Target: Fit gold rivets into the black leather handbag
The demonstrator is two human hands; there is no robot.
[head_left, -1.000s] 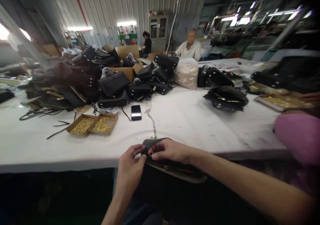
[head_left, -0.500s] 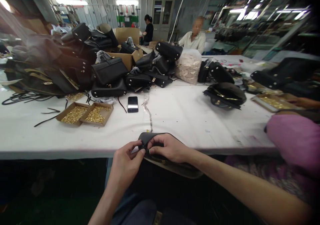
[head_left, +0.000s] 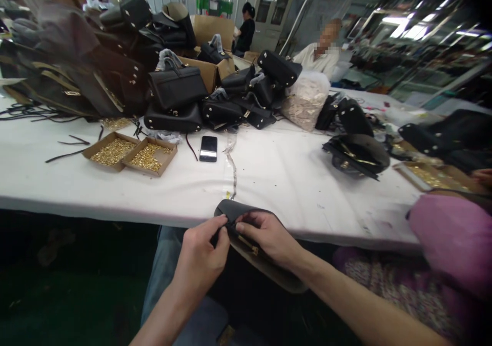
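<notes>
A flat black leather bag piece (head_left: 235, 210) with a gold metal fitting rests against the near edge of the white table (head_left: 280, 177), over my lap. My left hand (head_left: 202, 256) pinches its left end between thumb and fingers. My right hand (head_left: 267, 236) grips the same piece from above, fingertips meeting the left hand's. The lower part of the piece hangs below the table edge toward my knees.
Two cardboard trays of gold hardware (head_left: 130, 154) and a black phone (head_left: 208, 147) lie farther back. Stacked black and brown handbags (head_left: 175, 87) fill the far left. A person in purple (head_left: 449, 233) sits at my right; two other people work beyond the table.
My view has tilted down and leftward, so the table sits lower and nearer. Both hands stay on the black piece, now held slightly lower below the table edge, with its gold fitting showing.
</notes>
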